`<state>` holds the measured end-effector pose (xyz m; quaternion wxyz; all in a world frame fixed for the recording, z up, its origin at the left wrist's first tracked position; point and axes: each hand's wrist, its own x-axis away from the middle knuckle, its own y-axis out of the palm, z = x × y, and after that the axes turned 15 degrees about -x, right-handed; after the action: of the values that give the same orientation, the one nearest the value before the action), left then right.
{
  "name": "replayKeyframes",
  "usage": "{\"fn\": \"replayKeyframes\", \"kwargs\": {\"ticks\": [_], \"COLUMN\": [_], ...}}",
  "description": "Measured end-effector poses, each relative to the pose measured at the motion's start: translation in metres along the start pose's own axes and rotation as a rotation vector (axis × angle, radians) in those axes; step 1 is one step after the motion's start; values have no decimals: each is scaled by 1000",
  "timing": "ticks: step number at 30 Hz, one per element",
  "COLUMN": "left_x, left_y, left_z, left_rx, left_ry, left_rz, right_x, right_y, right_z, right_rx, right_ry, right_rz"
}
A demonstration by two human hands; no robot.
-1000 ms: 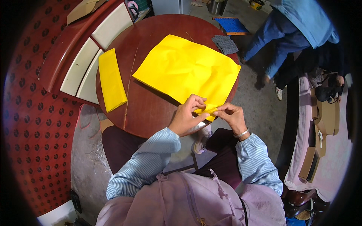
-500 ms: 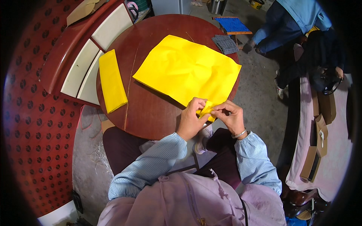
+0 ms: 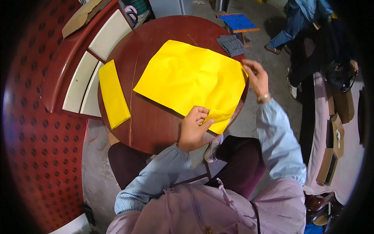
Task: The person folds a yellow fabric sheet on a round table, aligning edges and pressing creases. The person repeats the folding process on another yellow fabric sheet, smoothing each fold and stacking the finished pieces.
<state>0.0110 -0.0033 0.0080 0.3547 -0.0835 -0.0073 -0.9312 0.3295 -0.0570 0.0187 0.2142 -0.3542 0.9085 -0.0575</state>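
A large yellow sheet (image 3: pixel 191 74), cloth-like and slightly creased, covers much of the round red-brown table (image 3: pixel 150 128). My left hand (image 3: pixel 194 126) is closed on its near edge, with a small fold of the sheet between thumb and fingers. At the sheet's far right corner, my right hand (image 3: pixel 257 78) has thumb and fingertips closed on the edge. A folded yellow strip of similar material (image 3: pixel 114 95) lies at the left side of the tabletop.
A grey knitted-looking cloth (image 3: pixel 232 45) lies at the table's far right edge. Beyond it stands a blue-topped folding stool (image 3: pixel 238 22). White-panelled red furniture (image 3: pixel 80 82) borders the left. Two people are at the far right, near a pink-covered surface (image 3: pixel 317 128) with open cardboard boxes (image 3: pixel 336 136).
My right hand has left the near corner beside my left hand and moved up and right to the sheet's far right corner. The near corner has spread out more; my left hand stays there.
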Motion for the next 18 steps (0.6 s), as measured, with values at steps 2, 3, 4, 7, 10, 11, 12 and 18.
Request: {"fn": "replayKeyframes", "kwargs": {"ticks": [2,3,4,7,10,11,12,18], "left_x": [-1,-1,-1,0,0,1,0,-1], "left_y": [-1,-1,-1,-2,-4,-4,-5,-1], "left_z": [0,1,2,8,12,13,13,7], "left_rx": [60,68,81,101,-13,-71,-60,86], "left_ry": [5,-4,-25,-81,-88,-83,-86,-15], "left_rz": [-3,-2,-4,6,7,5,0,25], "right_x": [-44,-63,-80,-108,-121,-122,-126,-109], "right_y": [4,10,17,31,39,41,39,33], "right_z": [17,25,32,44,48,49,48,17], "right_rx": [176,316,448,800,1002,1047,1035,737], "right_ry": [-8,-43,-95,-71,-8,21,35,-2], "right_rz": [-77,-93,-113,-233,-321,-350,-376,-172]}}
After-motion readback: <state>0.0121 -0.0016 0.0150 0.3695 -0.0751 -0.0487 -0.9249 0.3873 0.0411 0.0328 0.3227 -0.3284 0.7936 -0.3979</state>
